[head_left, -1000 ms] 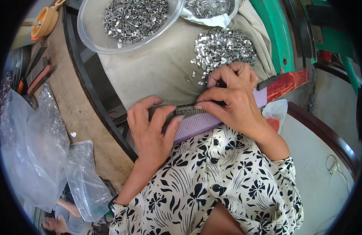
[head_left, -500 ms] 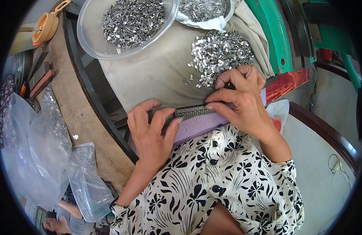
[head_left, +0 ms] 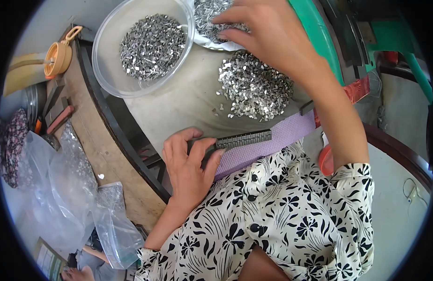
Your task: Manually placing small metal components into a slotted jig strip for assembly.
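Neighbouring metal-chip pile point(head_left: 256, 89): clear tub point(head_left: 108, 55), thin pins point(head_left: 207, 21). Left hand point(head_left: 184, 161) pinches slotted bar point(head_left: 244, 139); right hand point(head_left: 265, 29), thumb and forefinger parted, has moved from bar to pins.

No text, label, brand, number or sign can be read anywhere here.
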Demonstrator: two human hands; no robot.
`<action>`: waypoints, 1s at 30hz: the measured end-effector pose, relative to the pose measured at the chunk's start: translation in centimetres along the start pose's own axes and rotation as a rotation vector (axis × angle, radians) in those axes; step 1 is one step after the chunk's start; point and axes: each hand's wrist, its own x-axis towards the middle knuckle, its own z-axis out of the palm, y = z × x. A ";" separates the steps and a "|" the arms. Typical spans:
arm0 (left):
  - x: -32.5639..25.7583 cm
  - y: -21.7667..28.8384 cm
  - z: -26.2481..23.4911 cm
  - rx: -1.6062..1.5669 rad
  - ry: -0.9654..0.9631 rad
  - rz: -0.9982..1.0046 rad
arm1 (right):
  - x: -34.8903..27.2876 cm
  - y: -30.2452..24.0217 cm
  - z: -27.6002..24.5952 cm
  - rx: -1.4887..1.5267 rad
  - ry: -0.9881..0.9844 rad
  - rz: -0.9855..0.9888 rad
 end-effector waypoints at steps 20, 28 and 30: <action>6.7 1.8 -1.7 -0.363 0.341 0.133 | 1.2 2.0 3.3 0.108 -0.123 0.045; 14.4 3.1 -1.2 -0.173 0.442 0.291 | -0.1 2.2 1.0 1.185 -0.095 0.602; 15.6 3.6 -0.9 -0.196 0.390 0.252 | -0.3 2.3 0.9 1.228 -0.102 0.633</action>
